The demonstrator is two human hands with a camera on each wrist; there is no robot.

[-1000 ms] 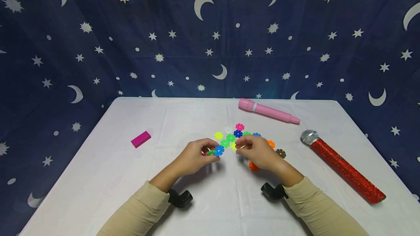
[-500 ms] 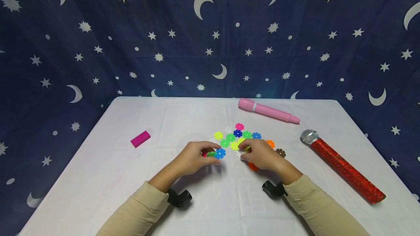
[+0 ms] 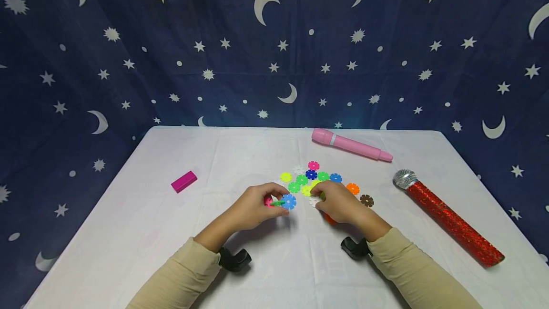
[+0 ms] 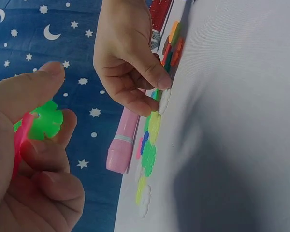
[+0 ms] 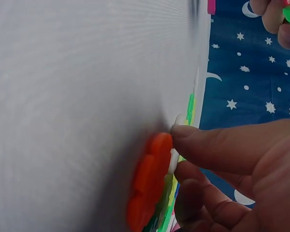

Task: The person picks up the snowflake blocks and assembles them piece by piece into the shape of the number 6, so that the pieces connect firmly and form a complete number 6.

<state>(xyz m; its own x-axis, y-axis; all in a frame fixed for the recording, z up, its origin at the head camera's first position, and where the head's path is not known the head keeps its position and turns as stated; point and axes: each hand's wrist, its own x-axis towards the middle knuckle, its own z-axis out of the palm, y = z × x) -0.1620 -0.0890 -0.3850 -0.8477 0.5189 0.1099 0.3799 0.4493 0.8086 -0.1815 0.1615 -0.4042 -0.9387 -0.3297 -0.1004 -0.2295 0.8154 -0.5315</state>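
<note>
Far left on the white-covered desk (image 3: 124, 244), a magenta rectangular block (image 3: 184, 181) is sitting well apart from everything. Next along, I'm holding the left hand (image 3: 253, 208) up off the surface, its fingers pinching a little row of notched, flower-shaped plastic pieces: a pink disc (image 3: 268, 200), a green disc (image 3: 277, 203), then a light blue disc (image 3: 289, 201). Just beyond, a loose spread of similar discs (image 3: 301, 180) in yellow, green, white, pink and blue is lying flat. Then I'm pinching a white disc (image 3: 314, 201) low near the desk with the right hand (image 3: 340, 202), and an orange disc (image 5: 152, 181) is showing right by it, partly hidden from above. Behind those, a pink plastic microphone shape (image 3: 351, 145) is lying slantwise. A brown disc (image 3: 366, 200) is ending the spread, and farthest right a red glittery microphone with a silver mesh head (image 3: 454, 223) is lying diagonally.
</note>
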